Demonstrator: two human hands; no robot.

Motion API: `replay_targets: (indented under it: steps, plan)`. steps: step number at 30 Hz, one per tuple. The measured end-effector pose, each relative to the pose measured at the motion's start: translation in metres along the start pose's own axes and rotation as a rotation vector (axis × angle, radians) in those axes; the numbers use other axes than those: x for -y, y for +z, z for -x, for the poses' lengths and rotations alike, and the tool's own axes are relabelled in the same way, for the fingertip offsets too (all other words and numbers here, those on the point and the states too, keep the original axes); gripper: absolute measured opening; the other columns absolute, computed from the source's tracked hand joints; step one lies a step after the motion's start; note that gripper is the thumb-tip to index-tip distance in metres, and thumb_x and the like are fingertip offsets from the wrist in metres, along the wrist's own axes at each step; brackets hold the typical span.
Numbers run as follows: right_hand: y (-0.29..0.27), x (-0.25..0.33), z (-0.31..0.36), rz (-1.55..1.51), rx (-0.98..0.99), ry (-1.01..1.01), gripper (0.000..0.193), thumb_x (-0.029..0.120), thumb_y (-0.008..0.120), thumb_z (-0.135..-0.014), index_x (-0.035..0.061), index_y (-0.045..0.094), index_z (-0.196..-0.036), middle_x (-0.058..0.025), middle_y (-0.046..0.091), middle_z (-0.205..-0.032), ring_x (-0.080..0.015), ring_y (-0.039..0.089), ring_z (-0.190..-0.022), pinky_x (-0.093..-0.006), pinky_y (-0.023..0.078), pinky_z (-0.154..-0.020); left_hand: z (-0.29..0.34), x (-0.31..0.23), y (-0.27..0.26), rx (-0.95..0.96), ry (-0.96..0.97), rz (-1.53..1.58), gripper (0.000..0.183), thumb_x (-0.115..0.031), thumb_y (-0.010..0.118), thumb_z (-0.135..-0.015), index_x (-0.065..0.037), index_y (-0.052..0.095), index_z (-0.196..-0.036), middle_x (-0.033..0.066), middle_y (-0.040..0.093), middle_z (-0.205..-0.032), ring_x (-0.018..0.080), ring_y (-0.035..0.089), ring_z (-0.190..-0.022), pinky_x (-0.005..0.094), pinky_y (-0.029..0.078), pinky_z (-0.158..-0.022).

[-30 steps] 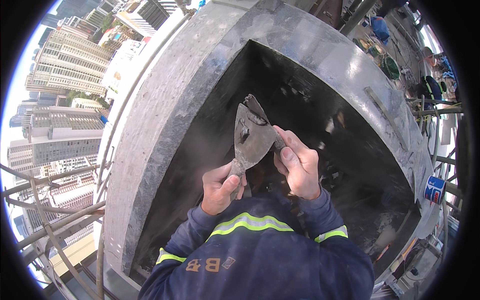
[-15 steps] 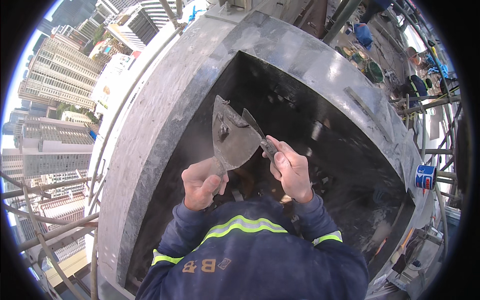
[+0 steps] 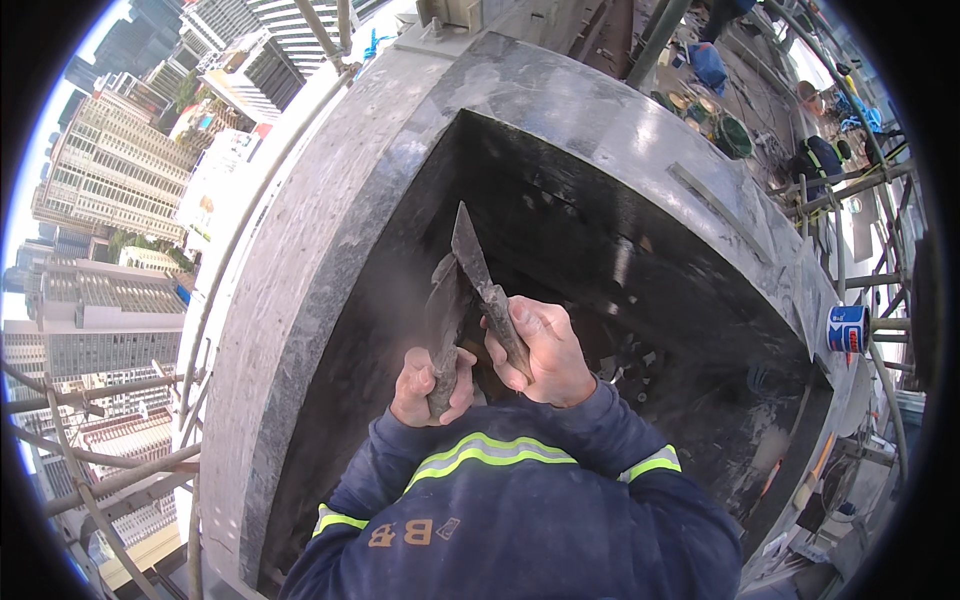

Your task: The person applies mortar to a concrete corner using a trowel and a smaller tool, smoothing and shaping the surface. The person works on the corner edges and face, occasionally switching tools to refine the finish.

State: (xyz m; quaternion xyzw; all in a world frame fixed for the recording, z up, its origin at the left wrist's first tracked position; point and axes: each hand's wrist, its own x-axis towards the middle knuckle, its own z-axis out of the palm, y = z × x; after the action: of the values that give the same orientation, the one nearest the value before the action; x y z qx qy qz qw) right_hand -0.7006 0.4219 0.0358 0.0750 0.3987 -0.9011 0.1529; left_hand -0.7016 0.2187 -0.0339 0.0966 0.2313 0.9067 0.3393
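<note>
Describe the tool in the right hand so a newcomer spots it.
Find the grey frame around the dark opening. Over it, the right hand grips a bladed tool. Its pointed blade reaches higher in view than the trowel in the left hand.

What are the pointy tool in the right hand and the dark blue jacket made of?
The pointy tool in the right hand: probably metal, dull and smeared, since its blade is thin and straight-edged; its crusted handle hides its material. The dark blue jacket: likely matte cloth, because it creases softly.
</note>
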Motion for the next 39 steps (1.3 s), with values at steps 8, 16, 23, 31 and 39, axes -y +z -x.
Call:
replay_targets:
  steps: [8,16,23,31,39]
  plan:
    - [0.002,0.006,0.034,0.549,0.429,0.124,0.035,0.028,0.047,-0.109,-0.0026,0.063,-0.105,-0.0102,0.067,-0.077,-0.0083,0.051,-0.047,-0.0246,0.042,-0.046,0.001,0.005,0.008,-0.467,0.163,-0.575,0.059,-0.048,0.071,-0.092,0.008,0.062,-0.107,0.0117,0.060,-0.071,0.0140,0.047,-0.042,0.0260,0.036,-0.038]
    - [-0.053,-0.003,-0.023,0.794,-0.388,-0.559,0.023,0.014,0.052,-0.104,-0.0050,0.053,-0.117,-0.0081,0.065,-0.092,-0.0077,0.060,-0.067,-0.0234,0.049,-0.058,0.012,-0.013,-0.001,-0.283,0.115,-0.557,0.066,-0.050,0.069,-0.093,0.014,0.064,-0.105,0.0110,0.060,-0.069,0.0141,0.051,-0.045,0.0254,0.037,-0.040]
    - [-0.090,-0.054,-0.129,1.222,-0.627,-0.628,0.035,0.012,0.059,-0.094,-0.0067,0.057,-0.124,-0.0227,0.062,-0.104,-0.0401,0.064,-0.091,-0.0456,0.051,-0.080,0.044,-0.011,-0.011,-0.364,0.034,-0.620,0.069,-0.049,0.070,-0.092,0.011,0.059,-0.126,0.0118,0.061,-0.070,0.0131,0.050,-0.042,0.0242,0.038,-0.038]
    - [-0.023,-0.081,-0.170,0.727,-0.497,-0.690,0.048,0.011,0.050,-0.102,-0.0162,0.044,-0.141,-0.0207,0.051,-0.111,-0.0299,0.052,-0.098,-0.0375,0.045,-0.092,0.067,-0.018,-0.017,-0.513,0.028,-0.726,0.066,-0.049,0.066,-0.095,0.008,0.060,-0.128,0.0109,0.060,-0.070,0.0131,0.049,-0.041,0.0252,0.038,-0.037]
    - [-0.045,-0.072,-0.192,0.719,-0.544,-0.743,0.044,0.012,0.053,-0.100,-0.0109,0.052,-0.137,-0.0192,0.056,-0.101,-0.0301,0.057,-0.091,-0.0382,0.047,-0.087,0.056,-0.014,-0.020,-0.517,-0.041,-0.721,0.069,-0.049,0.068,-0.094,0.010,0.059,-0.128,0.0117,0.060,-0.071,0.0143,0.051,-0.043,0.0251,0.039,-0.039]
